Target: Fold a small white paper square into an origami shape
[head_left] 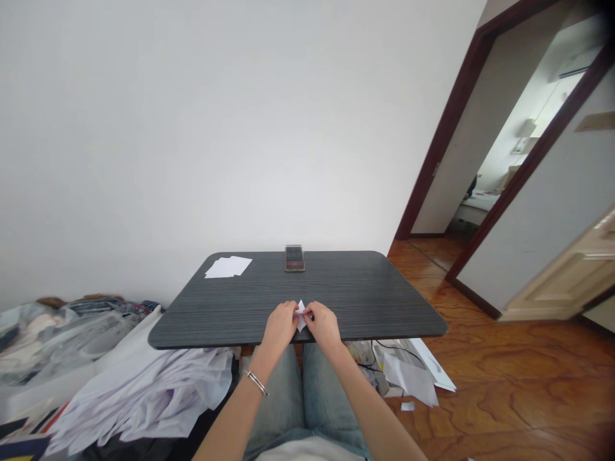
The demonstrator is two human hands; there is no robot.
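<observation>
- Lower centre of frame: left hand point(280, 325) and right hand point(323, 325) meet at the near edge of the dark table point(384, 301), both pinching one small folded white paper point(301, 314).
- The paper sits between the fingertips, its point standing upward; both hands equally near.
- Lower left: heap of loose white sheets point(144, 390) beside the table.
- Farther, mid-frame: phone point(295, 258) upright at the far edge; flat paper stack point(228, 266) to its left.

Clearance: tabletop point(365, 301) largely unobstructed.
Obstacles are confined to the far edge: a phone point(295, 258) at centre and loose paper sheets point(229, 266) at the far left corner. Both side areas and the right half offer free passage.
</observation>
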